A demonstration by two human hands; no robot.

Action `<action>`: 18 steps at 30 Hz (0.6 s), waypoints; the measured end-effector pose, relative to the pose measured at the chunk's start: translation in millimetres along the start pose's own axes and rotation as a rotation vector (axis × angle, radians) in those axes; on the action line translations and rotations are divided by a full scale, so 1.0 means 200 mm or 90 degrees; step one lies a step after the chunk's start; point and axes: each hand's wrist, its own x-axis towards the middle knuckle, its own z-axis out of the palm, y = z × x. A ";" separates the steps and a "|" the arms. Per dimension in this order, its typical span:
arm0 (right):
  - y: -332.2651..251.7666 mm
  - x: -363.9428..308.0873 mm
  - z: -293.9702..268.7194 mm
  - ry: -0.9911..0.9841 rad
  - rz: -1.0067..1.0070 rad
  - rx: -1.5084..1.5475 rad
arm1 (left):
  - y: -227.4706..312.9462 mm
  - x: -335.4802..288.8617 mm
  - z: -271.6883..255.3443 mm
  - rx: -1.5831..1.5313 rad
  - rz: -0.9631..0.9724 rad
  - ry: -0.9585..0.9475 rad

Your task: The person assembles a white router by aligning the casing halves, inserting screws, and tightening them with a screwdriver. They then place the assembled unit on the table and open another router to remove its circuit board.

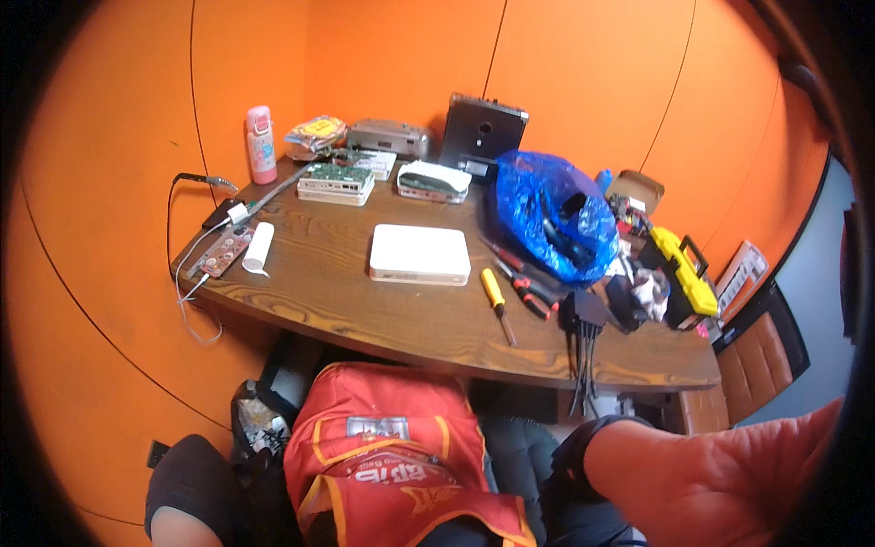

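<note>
Starting at the left, the left hand is out of sight, so its grip can't be told, while a pink bottle [262, 150] stands at the back of the wooden table [319, 273] and a flat white box [419, 253] lies mid-table, left of a yellow-handled screwdriver [496, 296]. On to red-handled pliers [531, 296] below a bulging blue bag [547, 223], then black cables [583, 342] drooping over the front edge, and here's the right hand [725, 469], looming large, palm showing, fingers out of view, grip impossible to tell!
</note>
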 end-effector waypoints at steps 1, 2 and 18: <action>-0.01 0.01 0.01 -0.006 -0.013 0.003 | 0.01 0.01 -0.01 0.014 0.020 -0.004; -0.02 0.03 0.01 -0.013 -0.032 0.008 | 0.03 0.01 -0.03 0.032 0.039 -0.005; -0.02 0.03 0.20 -0.131 -0.119 0.170 | 0.12 0.06 -0.19 0.145 0.058 -0.043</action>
